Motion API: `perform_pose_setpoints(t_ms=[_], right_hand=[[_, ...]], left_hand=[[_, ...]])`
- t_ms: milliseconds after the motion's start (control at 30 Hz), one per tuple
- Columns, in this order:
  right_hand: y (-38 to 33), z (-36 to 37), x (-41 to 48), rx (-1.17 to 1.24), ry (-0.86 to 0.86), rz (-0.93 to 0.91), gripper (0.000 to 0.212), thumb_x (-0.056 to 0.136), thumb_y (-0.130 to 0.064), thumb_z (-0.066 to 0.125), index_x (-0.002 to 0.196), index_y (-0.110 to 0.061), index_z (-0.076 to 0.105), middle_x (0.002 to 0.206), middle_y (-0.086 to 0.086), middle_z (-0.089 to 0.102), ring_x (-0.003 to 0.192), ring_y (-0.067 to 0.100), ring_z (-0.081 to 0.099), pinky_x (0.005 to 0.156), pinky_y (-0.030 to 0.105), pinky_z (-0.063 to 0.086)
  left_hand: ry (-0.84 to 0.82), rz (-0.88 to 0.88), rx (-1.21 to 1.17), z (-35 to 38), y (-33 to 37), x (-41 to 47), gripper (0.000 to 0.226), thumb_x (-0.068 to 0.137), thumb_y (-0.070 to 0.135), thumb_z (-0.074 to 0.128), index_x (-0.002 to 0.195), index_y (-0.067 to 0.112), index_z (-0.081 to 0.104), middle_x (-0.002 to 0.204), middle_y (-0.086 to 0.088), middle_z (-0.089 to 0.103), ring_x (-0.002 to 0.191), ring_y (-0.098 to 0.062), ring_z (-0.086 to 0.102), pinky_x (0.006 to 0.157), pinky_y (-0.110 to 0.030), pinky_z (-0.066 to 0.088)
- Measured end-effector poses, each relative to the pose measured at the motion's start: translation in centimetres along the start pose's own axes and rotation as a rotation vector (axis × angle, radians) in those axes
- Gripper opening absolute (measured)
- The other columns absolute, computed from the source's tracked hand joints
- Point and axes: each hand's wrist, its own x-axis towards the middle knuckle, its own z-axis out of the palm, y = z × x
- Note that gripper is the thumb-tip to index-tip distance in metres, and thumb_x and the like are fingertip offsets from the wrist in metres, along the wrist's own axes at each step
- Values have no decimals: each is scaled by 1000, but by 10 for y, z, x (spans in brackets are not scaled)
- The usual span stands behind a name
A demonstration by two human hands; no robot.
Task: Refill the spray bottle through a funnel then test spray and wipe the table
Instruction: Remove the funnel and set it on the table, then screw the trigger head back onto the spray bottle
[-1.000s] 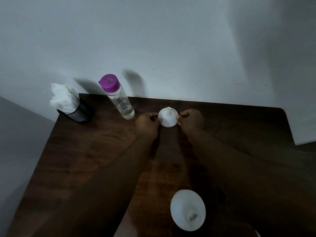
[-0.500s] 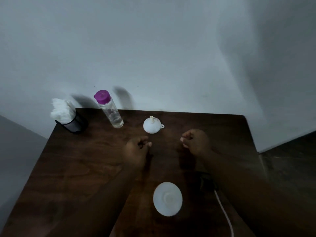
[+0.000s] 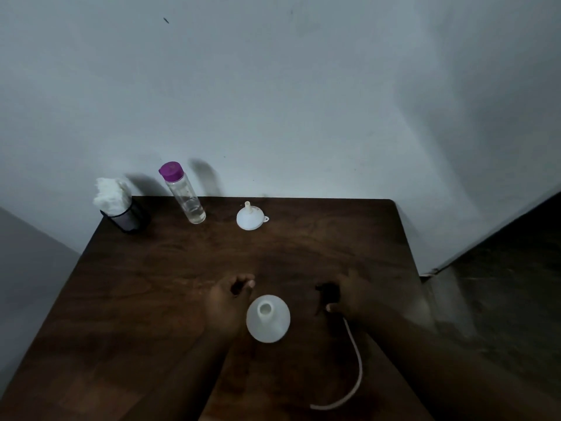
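Near the front of the table (image 3: 151, 299), the spray bottle (image 3: 268, 326) is stood upright, neck uncapped. Just beside it the left hand (image 3: 226, 302) is seen with fingers loosely curled and nothing held; contact with the bottle cannot be told. The black spray head (image 3: 328, 294) appears to be gripped by the right hand (image 3: 353, 296), though blurred; its white tube (image 3: 358, 369) is trailed over the table. At the back edge the funnel (image 3: 249, 218) is set spout up, well apart from both hands. Left of it, a purple-capped water bottle (image 3: 185, 197) and a cup (image 3: 127, 218) of tissues (image 3: 109, 192) are placed.
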Motion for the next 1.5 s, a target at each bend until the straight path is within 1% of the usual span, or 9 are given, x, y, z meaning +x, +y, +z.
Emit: perform_pose_setpoints(t_ms=[233, 333, 400, 567, 733, 867, 1067, 1267, 1500], right_hand=[[5, 3, -16, 102, 94, -57, 35, 79, -28, 73, 111, -16, 69, 118, 4, 68, 108, 23, 65, 89, 28, 50], [7, -12, -24, 315, 128, -64, 23, 69, -31, 80, 87, -24, 67, 89, -10, 67, 88, 13, 66, 71, 16, 49], [5, -27, -31, 431, 163, -64, 30, 57, -41, 86, 73, -25, 66, 76, -9, 67, 75, 11, 66, 64, 23, 51], [-5, -67, -45, 530, 247, -20, 30, 67, -31, 86, 81, -15, 65, 79, 2, 66, 70, 17, 62, 58, 32, 49], [-8, -87, -59, 697, 230, 19, 40, 69, -26, 87, 94, -3, 65, 85, 10, 68, 64, 20, 60, 42, 26, 45], [-9, -97, -68, 728, 277, 38, 41, 68, -27, 87, 95, -5, 65, 88, 12, 69, 65, 22, 61, 42, 26, 45], [-9, -113, -78, 747, 349, 38, 34, 72, -30, 85, 90, -11, 63, 90, 10, 67, 69, 22, 62, 43, 27, 44], [-13, -133, -90, 702, 429, 22, 34, 65, -31, 87, 86, -16, 65, 85, 6, 69, 78, 25, 67, 60, 42, 59], [-11, -130, -92, 662, 451, 76, 37, 58, -36, 87, 81, -20, 63, 83, 4, 70, 78, 26, 67, 71, 50, 61]], left_hand=[[27, -12, 11, -7, 11, -32, 12, 92, 22, 73, 87, 32, 70, 85, 12, 73, 84, -2, 69, 75, -25, 56], [48, -3, -6, -16, 13, -47, 11, 92, 24, 72, 86, 33, 70, 83, 12, 74, 80, 0, 69, 73, -25, 56], [123, 12, -31, -20, 20, -65, 10, 93, 25, 72, 87, 34, 70, 83, 13, 73, 81, 0, 69, 72, -23, 56], [209, 219, 24, -22, 40, -114, 10, 95, 35, 68, 85, 35, 67, 82, 13, 66, 75, -4, 64, 64, -28, 55], [93, 515, 196, -17, 42, -147, 12, 96, 38, 68, 104, 32, 74, 94, 22, 59, 85, 0, 61, 70, -8, 42], [132, 677, 358, -17, 29, -152, 25, 96, 39, 68, 112, 21, 74, 104, 8, 61, 95, -4, 57, 84, -14, 41], [214, 835, 452, -22, 27, -145, 36, 88, 11, 57, 120, 9, 73, 112, -5, 68, 96, -18, 64, 75, -31, 56], [185, 805, 415, -23, 33, -132, 37, 88, 17, 52, 116, 10, 75, 116, -5, 70, 105, -16, 63, 84, -24, 54], [98, 807, 374, -14, 15, -121, 35, 86, 16, 55, 116, 10, 73, 114, -5, 70, 101, -17, 65, 83, -24, 53]])
